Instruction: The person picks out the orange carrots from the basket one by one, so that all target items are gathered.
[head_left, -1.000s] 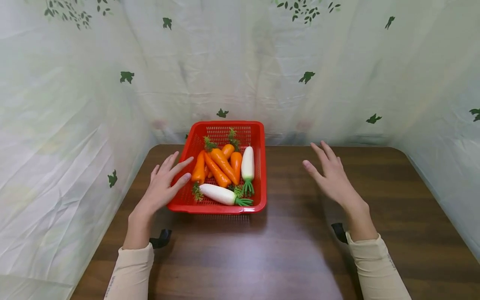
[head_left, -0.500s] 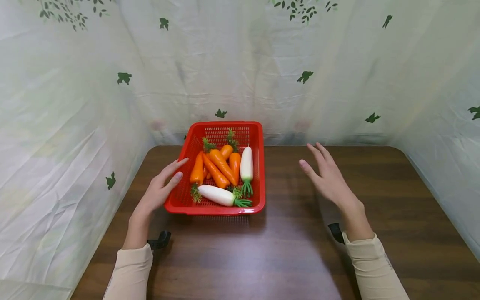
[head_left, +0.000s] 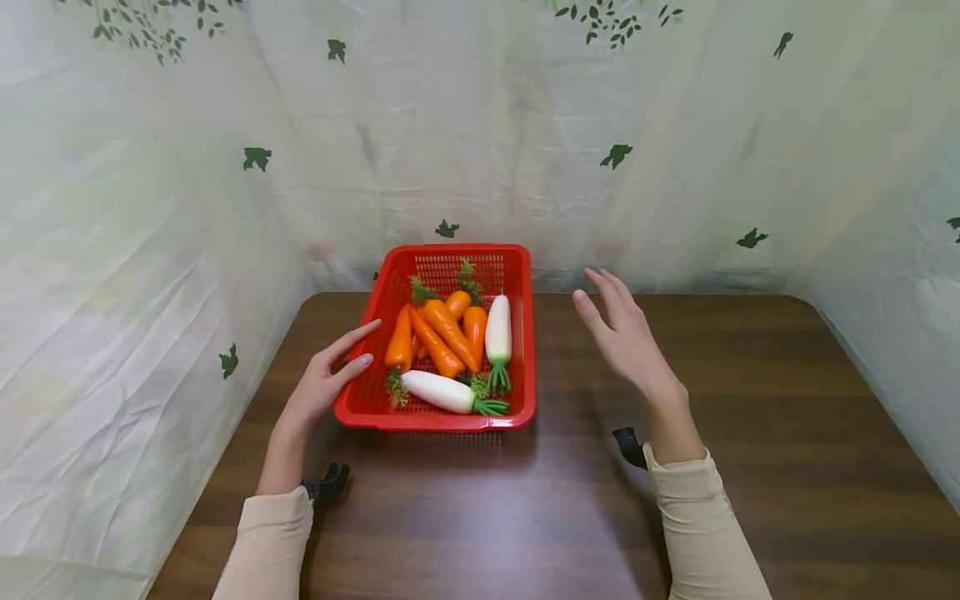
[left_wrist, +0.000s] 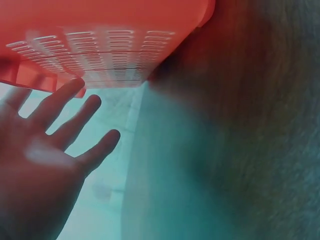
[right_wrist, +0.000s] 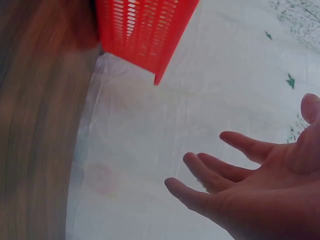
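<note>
A red plastic basket [head_left: 522, 350] with slotted walls stands toward the back of the table, left of the middle. Several orange carrots [head_left: 450, 332] with leafy tops lie in it, along with a white radish [head_left: 498, 329] on the right and another white radish [head_left: 437, 390] across the front. My left hand [head_left: 321, 383] is at the basket's left rim, fingers spread in the left wrist view; whether it touches the rim I cannot tell. Apart from the basket, to its right, my right hand [head_left: 624, 340] hovers with fingers extended, holding nothing.
The brown wooden table [head_left: 540, 517] spreads around the basket. A pale curtain [head_left: 480, 125] with green leaf and bird prints encloses the back and sides. Black wrist mounts [head_left: 328, 482] show at both sleeve cuffs.
My right hand has moved left, nearer to the basket. My left hand has shifted slightly at the left rim, its fingers now closer together in the head view. The basket stays in place.
</note>
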